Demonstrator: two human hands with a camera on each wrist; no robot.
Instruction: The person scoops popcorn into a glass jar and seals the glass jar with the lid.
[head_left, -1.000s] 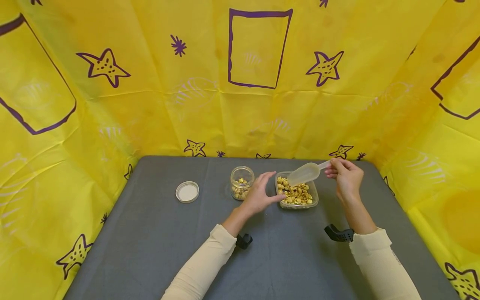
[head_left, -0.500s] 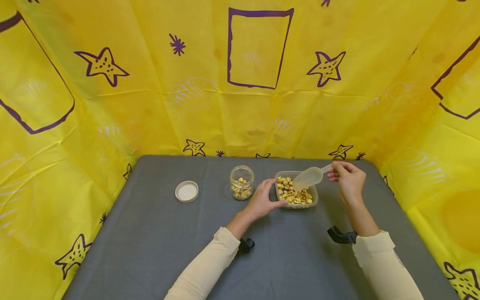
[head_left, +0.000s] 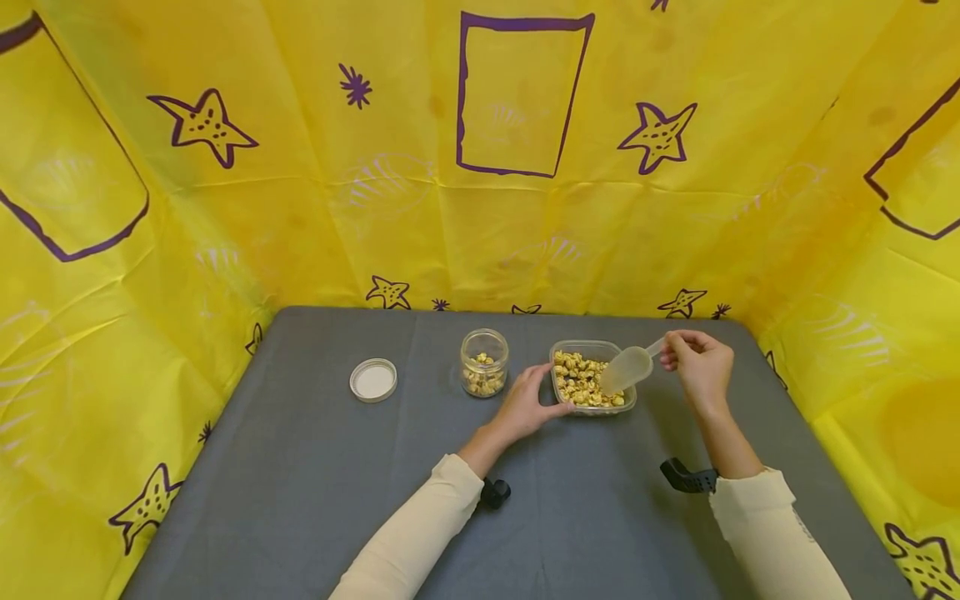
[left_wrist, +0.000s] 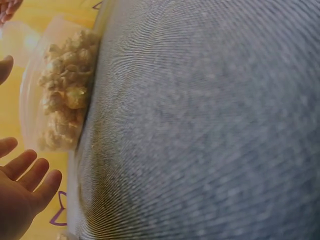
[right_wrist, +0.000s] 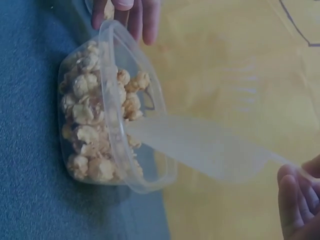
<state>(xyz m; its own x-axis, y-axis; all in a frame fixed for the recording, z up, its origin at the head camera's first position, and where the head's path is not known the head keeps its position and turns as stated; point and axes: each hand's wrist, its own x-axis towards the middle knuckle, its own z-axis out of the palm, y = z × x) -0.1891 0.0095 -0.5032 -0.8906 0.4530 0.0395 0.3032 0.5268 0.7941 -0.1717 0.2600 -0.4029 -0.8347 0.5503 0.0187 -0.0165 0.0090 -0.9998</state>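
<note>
A clear plastic container (head_left: 592, 410) of caramel popcorn (right_wrist: 87, 117) stands on the table. My right hand (head_left: 701, 371) pinches the handle of a translucent scoop (head_left: 628, 369), tilted so its tip dips among the popcorn at the container's right side. In the right wrist view the scoop's blade (right_wrist: 200, 145) crosses the container's rim. My left hand (head_left: 522, 404) is at the container's left side, thumb near the front corner and fingers along the left edge. The left wrist view shows these fingers (left_wrist: 37, 177) spread and fairly straight beside the container wall.
An open glass jar (head_left: 483, 367) partly filled with popcorn stands just left of my left hand. Farther left lies a round lid (head_left: 373, 381) with a white inside. A yellow patterned cloth (head_left: 300, 225) walls the grey table (head_left: 360, 467) at the back and sides.
The scoop has moved right and slightly down within the container, its tip going from the left part to the right part of the popcorn. My left hand has come closer around the container's left edge.
</note>
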